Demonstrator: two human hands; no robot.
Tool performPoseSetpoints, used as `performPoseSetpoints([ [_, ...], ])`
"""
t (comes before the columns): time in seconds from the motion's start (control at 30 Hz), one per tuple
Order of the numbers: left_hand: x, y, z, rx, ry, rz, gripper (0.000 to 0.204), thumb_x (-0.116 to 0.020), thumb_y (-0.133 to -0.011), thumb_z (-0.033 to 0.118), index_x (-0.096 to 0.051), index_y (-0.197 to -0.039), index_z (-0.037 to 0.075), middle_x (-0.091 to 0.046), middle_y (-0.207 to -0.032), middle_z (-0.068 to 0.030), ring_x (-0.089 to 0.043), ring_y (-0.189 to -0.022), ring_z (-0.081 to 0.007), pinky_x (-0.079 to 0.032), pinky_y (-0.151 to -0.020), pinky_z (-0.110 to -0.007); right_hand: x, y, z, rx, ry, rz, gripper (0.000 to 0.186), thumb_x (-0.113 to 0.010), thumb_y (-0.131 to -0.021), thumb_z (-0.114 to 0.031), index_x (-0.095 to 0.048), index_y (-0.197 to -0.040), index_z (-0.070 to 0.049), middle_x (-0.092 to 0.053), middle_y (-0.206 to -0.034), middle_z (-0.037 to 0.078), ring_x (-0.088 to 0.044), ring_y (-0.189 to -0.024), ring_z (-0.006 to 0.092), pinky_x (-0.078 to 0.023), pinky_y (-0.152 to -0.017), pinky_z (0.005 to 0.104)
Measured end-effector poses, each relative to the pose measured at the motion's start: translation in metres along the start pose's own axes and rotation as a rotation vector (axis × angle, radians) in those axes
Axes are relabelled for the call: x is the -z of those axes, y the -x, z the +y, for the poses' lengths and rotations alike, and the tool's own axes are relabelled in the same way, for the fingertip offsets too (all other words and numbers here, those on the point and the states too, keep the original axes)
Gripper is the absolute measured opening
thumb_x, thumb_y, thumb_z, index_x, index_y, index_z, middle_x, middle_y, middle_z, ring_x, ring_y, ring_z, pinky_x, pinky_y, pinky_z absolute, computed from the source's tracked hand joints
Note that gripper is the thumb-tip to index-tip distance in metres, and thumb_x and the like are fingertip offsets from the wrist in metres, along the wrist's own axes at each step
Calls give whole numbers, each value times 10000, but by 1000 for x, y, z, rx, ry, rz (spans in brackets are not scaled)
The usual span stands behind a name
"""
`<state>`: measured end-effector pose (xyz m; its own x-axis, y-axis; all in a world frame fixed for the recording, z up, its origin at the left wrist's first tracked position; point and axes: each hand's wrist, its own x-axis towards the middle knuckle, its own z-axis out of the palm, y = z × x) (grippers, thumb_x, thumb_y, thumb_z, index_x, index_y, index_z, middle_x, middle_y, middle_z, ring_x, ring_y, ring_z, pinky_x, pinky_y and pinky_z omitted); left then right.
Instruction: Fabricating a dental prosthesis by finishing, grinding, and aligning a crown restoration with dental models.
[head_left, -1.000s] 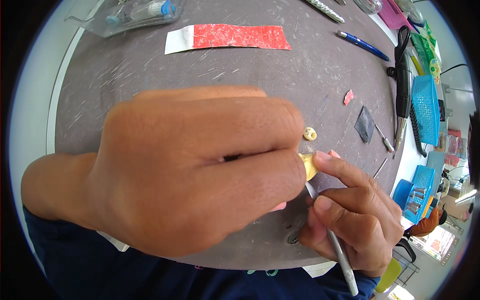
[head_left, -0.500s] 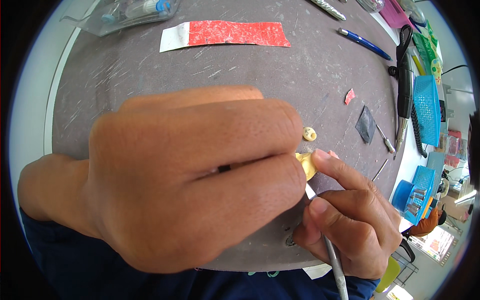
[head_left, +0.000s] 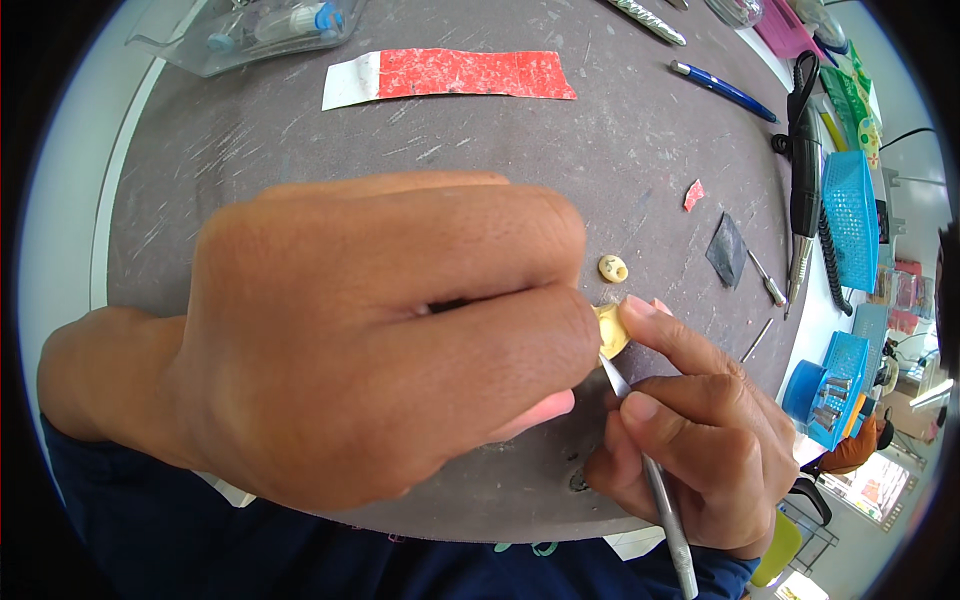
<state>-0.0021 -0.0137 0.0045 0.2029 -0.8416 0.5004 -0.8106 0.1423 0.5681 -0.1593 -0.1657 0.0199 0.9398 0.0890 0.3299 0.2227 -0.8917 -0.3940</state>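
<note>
My left hand (head_left: pixel 400 320) is a large closed fist in the middle of the view, its back toward me. Past its knuckles pokes a small pale yellow piece (head_left: pixel 613 330), gripped by fingers that are mostly hidden. Something pink (head_left: pixel 540 414) peeks out below the fist; I cannot tell what it is. My right hand (head_left: pixel 700 440) pinches a slim metal craft knife (head_left: pixel 668 510), handle slanting down toward me. The pointed blade meets the yellow piece's lower edge, and the right index fingertip rests against its right side. Just beyond lies a small cream tooth-shaped piece (head_left: pixel 613 268) with a hole.
Across the grey table lie a red-and-white strip (head_left: pixel 470 75), a blue pen (head_left: pixel 724 90), a red scrap (head_left: pixel 694 195) and a dark square (head_left: pixel 727 250). A black rotary handpiece (head_left: pixel 806 170) and blue baskets (head_left: pixel 850 220) line the right side. A clear tray (head_left: pixel 215 55) sits far left.
My left fist has shifted slightly left and turned, baring more of the yellow piece, the blade and the pink thing below. The right hand has barely moved.
</note>
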Motion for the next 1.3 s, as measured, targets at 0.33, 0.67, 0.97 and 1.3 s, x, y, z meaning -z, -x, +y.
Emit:
performPoseSetpoints([
  [0.33,2,5,-7,-65,107,-26,314,-883,-579,88,-699,-825,21,-694,-861,-100,-666,-693,-175,-523,-561,-262,4,-2,1,6,-50,-22,223,-745,-809,-66,-534,-867,-23,-621,-659,113,-714,-900,394,-622,-726,433],
  [0.67,-16,9,-18,-213,125,126,309,-882,-584,67,-696,-826,14,-694,-864,-108,-671,-696,-181,-529,-560,-259,4,-2,2,10,-36,-35,233,-768,-811,-83,-555,-886,-26,-619,-681,108,-712,-906,391,-621,-740,431],
  [0.97,5,3,-4,-24,60,-98,303,-888,-581,90,-689,-804,37,-712,-855,-83,-669,-690,-174,-523,-558,-256,2,1,-3,-28,23,-18,252,-787,-809,-118,-568,-918,-57,-625,-703,97,-716,-907,374,-624,-725,401],
  [1.3,0,15,-1,58,12,-43,283,-889,-626,128,-690,-815,57,-720,-835,-61,-678,-694,-167,-520,-570,-251,0,1,-2,-22,18,-11,245,-767,-787,-33,-571,-932,-50,-624,-713,110,-715,-901,383,-625,-721,408],
])
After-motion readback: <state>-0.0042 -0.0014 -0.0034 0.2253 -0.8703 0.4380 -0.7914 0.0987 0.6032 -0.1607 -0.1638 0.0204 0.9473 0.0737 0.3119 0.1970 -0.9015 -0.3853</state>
